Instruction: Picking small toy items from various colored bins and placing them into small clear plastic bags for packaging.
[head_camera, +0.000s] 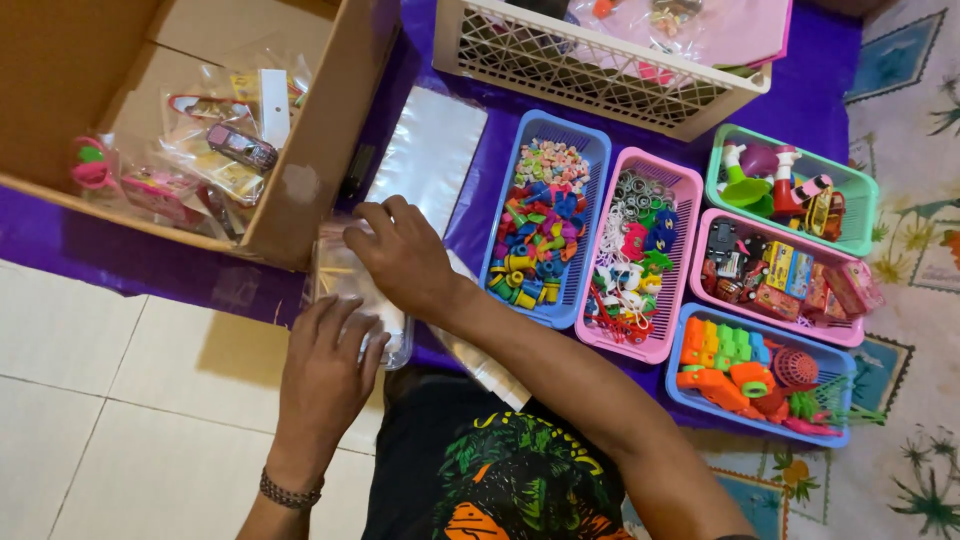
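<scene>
**Ana:** Purple cloth covers the floor where the things lie, with pale tiles nearer the person and a patterned mat to the right. What are the hands on?

**Ben:** Both rest on a clear plastic bag lying at the near edge of the cloth, just beside the cardboard box. The left hand lies flat on the near end of the bag, fingers spread and pressing down. The right hand is on the far end, fingers curled together at the bag's edge; whether they pinch it I cannot tell.

**Ana:** And the box?

**Ben:** Open, at the far left. Inside are packed bags of small toys, a toy car among them.

**Ana:** What lies beyond the hands?

**Ben:** A stack of flat clear bags, just right of the box. Right of that, a blue basket of small colourful beads and rings, touching a pink basket of little trinkets.

**Ana:** Further right?

**Ben:** A green basket with toys at the far side, another pink basket of boxed toys below it, and a near blue basket with orange and green plastic pieces. A white slatted crate stands at the far edge.
</scene>
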